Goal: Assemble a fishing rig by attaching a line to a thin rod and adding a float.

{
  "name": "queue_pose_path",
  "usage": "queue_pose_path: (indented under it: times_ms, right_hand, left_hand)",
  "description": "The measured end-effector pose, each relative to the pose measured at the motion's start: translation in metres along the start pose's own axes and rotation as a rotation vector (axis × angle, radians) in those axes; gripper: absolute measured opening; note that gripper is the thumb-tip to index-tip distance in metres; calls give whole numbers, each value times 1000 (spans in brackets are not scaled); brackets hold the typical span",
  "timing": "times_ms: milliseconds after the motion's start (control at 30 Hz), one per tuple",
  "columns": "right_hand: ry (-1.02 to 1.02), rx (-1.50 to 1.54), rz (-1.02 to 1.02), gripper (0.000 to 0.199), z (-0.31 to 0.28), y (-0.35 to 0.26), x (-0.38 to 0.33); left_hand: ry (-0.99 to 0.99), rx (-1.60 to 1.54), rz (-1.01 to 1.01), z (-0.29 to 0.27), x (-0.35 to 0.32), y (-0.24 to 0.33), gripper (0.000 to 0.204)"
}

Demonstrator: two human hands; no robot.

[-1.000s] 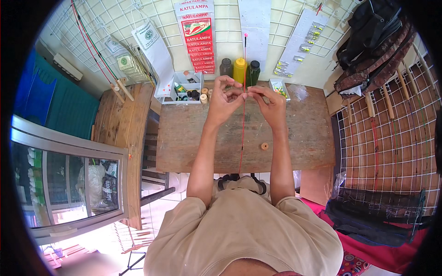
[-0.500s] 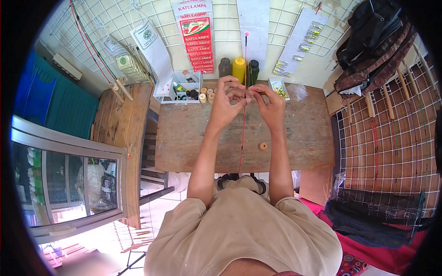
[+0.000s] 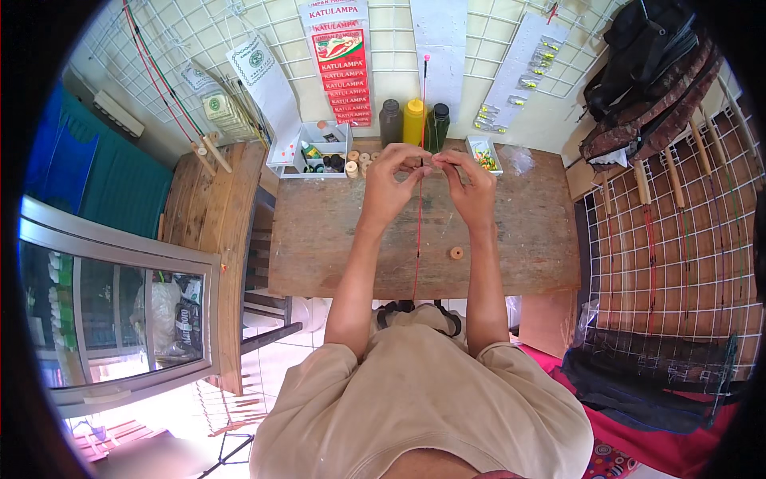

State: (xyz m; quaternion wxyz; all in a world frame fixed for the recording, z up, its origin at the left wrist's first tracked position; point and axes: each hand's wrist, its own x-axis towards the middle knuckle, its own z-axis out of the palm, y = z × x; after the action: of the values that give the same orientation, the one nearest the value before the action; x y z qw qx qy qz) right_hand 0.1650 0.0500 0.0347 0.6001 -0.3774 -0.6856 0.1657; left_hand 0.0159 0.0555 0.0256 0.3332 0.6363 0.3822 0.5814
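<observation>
A: Since the earlier frame, barely anything moved. Your left hand (image 3: 388, 182) and right hand (image 3: 471, 185) stay raised together over the far half of the tabletop (image 3: 319, 239), fingertips almost meeting.

B: Hand state?

A: Both pinched narrow on the thin red rod (image 3: 419, 223). The rod runs nearly straight from your chest, between your hands, and up past the bottles to a pink tip against the wall. I can't tell what exactly sits between your fingertips, too small.

B: Loose items?

A: One small wooden bead (image 3: 456, 253) lies on the tabletop, just right of the rod, near the close edge and apart from your hands.

B: Packages and signs?

A: Behind your hands stand three bottles (image 3: 414, 121): dark, yellow, dark green, side by side at the back edge. Left of them is a white open box (image 3: 313, 150) with small pots and spools. Right of them is a small white tray (image 3: 483, 152) holding yellow-green bits, with a clear plastic bag (image 3: 523, 160) beside it. On the wire grid wall hangs a tall red and white poster (image 3: 339, 60) above the box, a plain white sheet (image 3: 437, 40) right of it, a white slanted card (image 3: 523, 68) with rows of small yellow packets, and a white packet with a green round mark (image 3: 257, 68) at the left.
</observation>
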Motion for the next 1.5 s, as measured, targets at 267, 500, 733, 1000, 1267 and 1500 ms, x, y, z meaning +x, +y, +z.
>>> queue_pose_path:
  times_ms: [267, 500, 733, 1000, 1267, 1500]
  right_hand:
    - [8, 10, -29, 18, 0, 1, -1]
    - [15, -17, -33, 17, 3, -1, -1]
    - [-12, 139, 95, 18, 5, 10, -5]
    - [43, 697, 354, 34, 10, 15, -19]
    - [52, 488, 338, 22, 22, 26, -29]
    - [91, 348, 270, 17, 27, 27, -28]
  left_hand:
    - [17, -2, -50, -1, -1, 3, 24]
    - [16, 15, -52, -3, -2, -2, 17]
    - [-2, 64, -27, -7, -3, -3, 16]
    - [0, 5, -24, -7, -2, -6, 13]
    - [0, -27, -7, -6, -1, -14, 13]
    - [5, 17, 8, -10, 0, -17, 13]
